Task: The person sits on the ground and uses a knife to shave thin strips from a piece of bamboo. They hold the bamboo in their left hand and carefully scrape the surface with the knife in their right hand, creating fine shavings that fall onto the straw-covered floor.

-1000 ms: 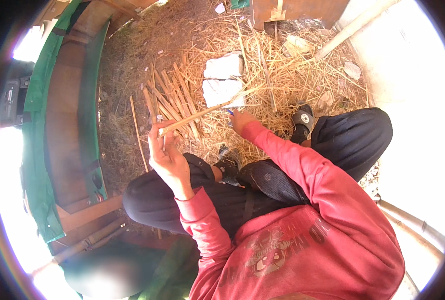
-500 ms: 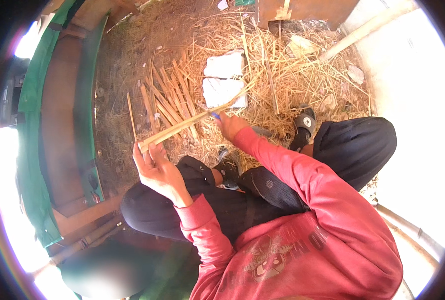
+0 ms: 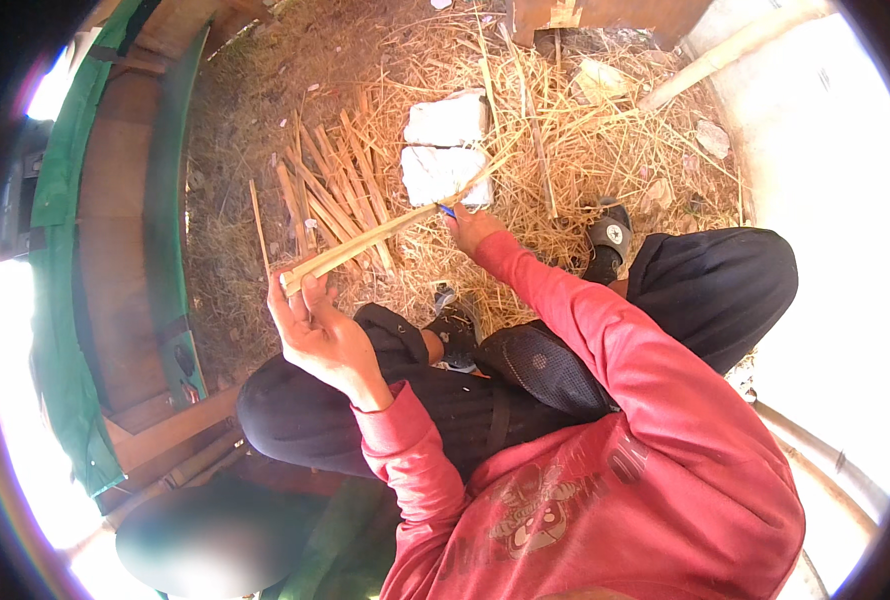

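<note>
A long pale split bamboo strip (image 3: 370,238) slants across in front of me, its far end over the white blocks. My left hand (image 3: 327,340) is closed on its near left end, pinching it between thumb and fingers. My right hand (image 3: 473,230) is wrapped round a blue-handled knife (image 3: 447,211), close to the far part of the strip. The blade is too small to make out clearly, but it appears to touch the bamboo. Beyond the strip lie two white blocks (image 3: 447,124), one behind the other.
Several cut bamboo strips (image 3: 337,195) lie on the ground to the left. Straw-like shavings (image 3: 555,130) spread behind and to the right. A green-edged panel (image 3: 170,220) stands at left, a pale wall (image 3: 815,170) at right. My bent knees (image 3: 720,300) flank the work.
My right hand and the knife have slid along the strip, away from my left hand and toward its far end. My left hand keeps its hold on the near end.
</note>
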### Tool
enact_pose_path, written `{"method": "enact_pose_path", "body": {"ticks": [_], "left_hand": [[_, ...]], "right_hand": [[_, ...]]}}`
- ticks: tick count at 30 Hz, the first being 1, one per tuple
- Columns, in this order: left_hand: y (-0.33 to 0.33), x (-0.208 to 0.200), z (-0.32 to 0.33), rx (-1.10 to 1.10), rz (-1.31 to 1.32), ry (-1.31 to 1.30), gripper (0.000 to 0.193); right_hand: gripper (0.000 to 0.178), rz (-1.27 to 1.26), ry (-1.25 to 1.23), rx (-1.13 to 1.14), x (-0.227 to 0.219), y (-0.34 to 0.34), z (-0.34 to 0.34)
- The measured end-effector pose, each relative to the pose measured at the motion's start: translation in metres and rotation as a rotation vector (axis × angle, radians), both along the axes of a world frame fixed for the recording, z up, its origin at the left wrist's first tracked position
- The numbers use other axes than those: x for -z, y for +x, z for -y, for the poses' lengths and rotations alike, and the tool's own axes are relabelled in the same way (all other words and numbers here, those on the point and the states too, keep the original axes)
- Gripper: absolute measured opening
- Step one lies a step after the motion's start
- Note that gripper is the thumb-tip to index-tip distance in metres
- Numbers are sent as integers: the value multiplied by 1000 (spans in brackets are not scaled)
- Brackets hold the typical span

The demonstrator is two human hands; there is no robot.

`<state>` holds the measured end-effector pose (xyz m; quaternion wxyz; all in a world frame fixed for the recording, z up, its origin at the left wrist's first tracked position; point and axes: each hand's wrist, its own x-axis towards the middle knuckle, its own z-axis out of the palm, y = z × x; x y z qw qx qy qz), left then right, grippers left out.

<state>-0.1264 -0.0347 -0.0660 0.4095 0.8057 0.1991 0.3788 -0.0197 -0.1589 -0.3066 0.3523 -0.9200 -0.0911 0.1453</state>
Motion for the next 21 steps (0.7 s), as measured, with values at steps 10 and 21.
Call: {"method": "enact_pose_path", "body": {"ticks": [10, 21], "left_hand": [[-4, 1, -1, -2, 2, 10, 33], [-5, 3, -8, -39, -22, 17, 31]], "right_hand": [[41, 69, -167, -15, 89, 30, 6], [35, -309, 314, 157, 24, 31, -2]]}}
